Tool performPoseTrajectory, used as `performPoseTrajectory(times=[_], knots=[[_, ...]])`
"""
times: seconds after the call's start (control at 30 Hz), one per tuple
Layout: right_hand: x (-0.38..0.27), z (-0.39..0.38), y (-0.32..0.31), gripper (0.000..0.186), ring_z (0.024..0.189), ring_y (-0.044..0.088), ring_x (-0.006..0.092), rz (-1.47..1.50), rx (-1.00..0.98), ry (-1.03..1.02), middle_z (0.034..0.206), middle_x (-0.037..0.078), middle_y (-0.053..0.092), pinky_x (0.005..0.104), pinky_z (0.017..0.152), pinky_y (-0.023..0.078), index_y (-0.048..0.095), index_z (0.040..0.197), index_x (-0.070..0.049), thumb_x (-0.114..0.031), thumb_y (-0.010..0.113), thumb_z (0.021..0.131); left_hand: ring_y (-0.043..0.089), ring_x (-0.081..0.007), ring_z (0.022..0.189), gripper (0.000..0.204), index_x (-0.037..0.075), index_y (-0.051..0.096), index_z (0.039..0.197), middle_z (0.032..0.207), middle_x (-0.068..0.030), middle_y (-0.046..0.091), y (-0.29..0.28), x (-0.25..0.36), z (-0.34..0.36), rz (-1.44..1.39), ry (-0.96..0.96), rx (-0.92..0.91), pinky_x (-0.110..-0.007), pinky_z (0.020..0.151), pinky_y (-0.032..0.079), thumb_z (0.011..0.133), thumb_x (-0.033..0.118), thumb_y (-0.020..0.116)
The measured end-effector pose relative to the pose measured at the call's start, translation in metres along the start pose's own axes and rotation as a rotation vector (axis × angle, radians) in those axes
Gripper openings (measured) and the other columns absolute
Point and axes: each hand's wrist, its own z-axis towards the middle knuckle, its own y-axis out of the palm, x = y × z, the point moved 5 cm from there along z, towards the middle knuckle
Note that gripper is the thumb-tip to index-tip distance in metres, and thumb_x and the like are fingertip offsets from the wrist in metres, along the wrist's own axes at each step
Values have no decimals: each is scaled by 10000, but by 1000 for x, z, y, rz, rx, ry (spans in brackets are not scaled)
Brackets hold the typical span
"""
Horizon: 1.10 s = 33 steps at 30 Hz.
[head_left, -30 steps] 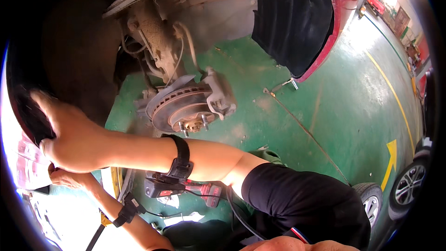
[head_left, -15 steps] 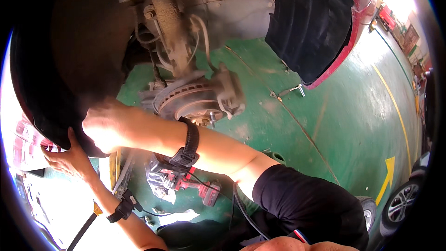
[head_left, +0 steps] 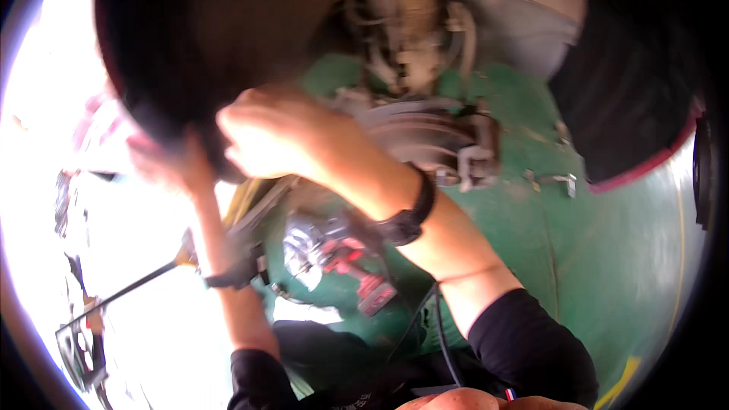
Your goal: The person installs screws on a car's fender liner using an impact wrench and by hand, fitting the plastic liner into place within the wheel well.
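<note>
At the dark liner (head_left: 190, 38), upper left: left hand (head_left: 173, 163) at lower edge, blurred; right hand (head_left: 277, 133) curled just beside it. Cannot tell whether either grips. Brake disc (head_left: 418, 135) right of the hands; red drill (head_left: 354, 267) below, on green floor (head_left: 607, 250).

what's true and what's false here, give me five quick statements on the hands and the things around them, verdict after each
1. The left hand and right hand are at the lower part of the black curved panel. True.
2. The right hand holds the red power tool. False: the tool lies apart from both hands.
3. A black strap circles the right forearm. True.
4. The brake disc is left of both hands. False: it is to their right.
5. The floor is green. True.
</note>
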Motion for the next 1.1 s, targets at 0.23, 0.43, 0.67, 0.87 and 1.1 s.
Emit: performPoseTrajectory(times=[0.23, 0.43, 0.67, 0.87, 1.1], knots=[[28, 22, 71, 548, 1107, 648, 422, 166, -4, 229, 1229, 289, 642, 450, 953, 535, 511, 1355, 46, -64, 578, 822, 281, -466, 1439, 1111, -49, 180, 1554, 1546, -303, 275, -6, -6, -6, -108, -60, -63, -528, 1180, 274, 761, 396, 819], [64, 6, 137, 582, 1223, 579, 430, 512, 96, 393, 1304, 299, 596, 444, 1030, 491, 490, 1399, 20, -49, 564, 826, 241, -481, 1450, 1210, -20, 99, 1571, 1575, -300, 207, -5, -4, -17, -63, -6, -77, -557, 1172, 279, 732, 408, 859], [89, 0, 163, 576, 1163, 605, 441, 449, 208, 389, 1309, 255, 607, 469, 1017, 499, 480, 1431, -54, -102, 571, 864, 240, -486, 1447, 1164, -1, 115, 1576, 1568, -303, 229, 8, -10, -27, -124, 50, -51, -586, 1163, 270, 755, 392, 839], [84, 25, 169, 609, 1142, 614, 450, 391, 395, 367, 1310, 288, 583, 488, 988, 514, 453, 1424, -1, -216, 631, 883, 252, -472, 1453, 1148, 24, 105, 1588, 1575, -293, 229, 22, -17, -34, -104, 116, 43, -593, 1165, 267, 770, 392, 821], [83, 36, 170, 646, 1070, 634, 442, 494, 534, 347, 1207, 280, 621, 489, 922, 534, 509, 1359, 12, -344, 718, 863, 303, -428, 1447, 1050, 1, 185, 1572, 1552, -274, 297, 20, -5, -41, -398, 4, 154, -557, 1172, 315, 826, 408, 802]])
